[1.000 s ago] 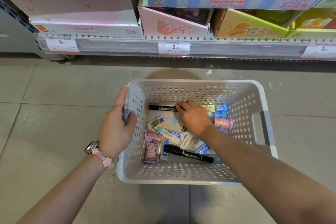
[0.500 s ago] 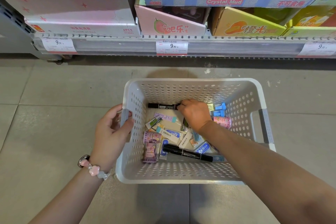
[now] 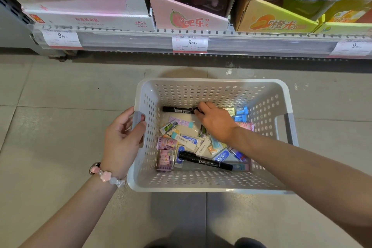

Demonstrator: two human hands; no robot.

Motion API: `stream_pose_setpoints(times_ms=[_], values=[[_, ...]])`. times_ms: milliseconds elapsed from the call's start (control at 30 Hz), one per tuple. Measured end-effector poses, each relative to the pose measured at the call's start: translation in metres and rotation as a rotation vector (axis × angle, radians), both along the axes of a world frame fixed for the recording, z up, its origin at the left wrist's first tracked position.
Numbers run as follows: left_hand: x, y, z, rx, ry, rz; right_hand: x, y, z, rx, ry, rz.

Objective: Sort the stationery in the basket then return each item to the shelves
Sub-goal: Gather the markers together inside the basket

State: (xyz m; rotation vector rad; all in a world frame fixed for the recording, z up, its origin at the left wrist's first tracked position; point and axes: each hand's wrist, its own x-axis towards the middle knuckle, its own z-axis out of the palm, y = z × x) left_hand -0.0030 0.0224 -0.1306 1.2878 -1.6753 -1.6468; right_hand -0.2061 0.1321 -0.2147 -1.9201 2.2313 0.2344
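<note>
While pinning the basket (image 3: 211, 185) by its grey handle at frame centre-left with left hand (image 3: 122, 143), fingers curled round it, reaching with right hand (image 3: 216, 122), fingertips closing on black marker (image 3: 178, 110) along far wall.

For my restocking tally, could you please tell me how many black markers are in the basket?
2: one black marker along the far wall, at the right hand's fingertips; another near the front. More may be hidden.

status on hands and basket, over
Left hand grips basket handle. Right hand fingertips on far black marker, not lifted. Nothing blocking.
</note>
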Motion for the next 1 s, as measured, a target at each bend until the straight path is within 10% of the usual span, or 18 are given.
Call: stream_pose_setpoints(times_ms=[133,400,1000], values=[[0.001,-0.001,-0.001,0.022,0.007,0.003,0.010,0.009,0.023,-0.060,-0.082,0.052],[0.001,-0.002,-0.003,0.090,0.042,0.024,0.041,0.024,0.026,0.448,-0.254,0.078],[-0.001,-0.001,-0.002,0.040,0.015,0.016,0.027,-0.016,0.034,-0.153,-0.573,-0.257]])
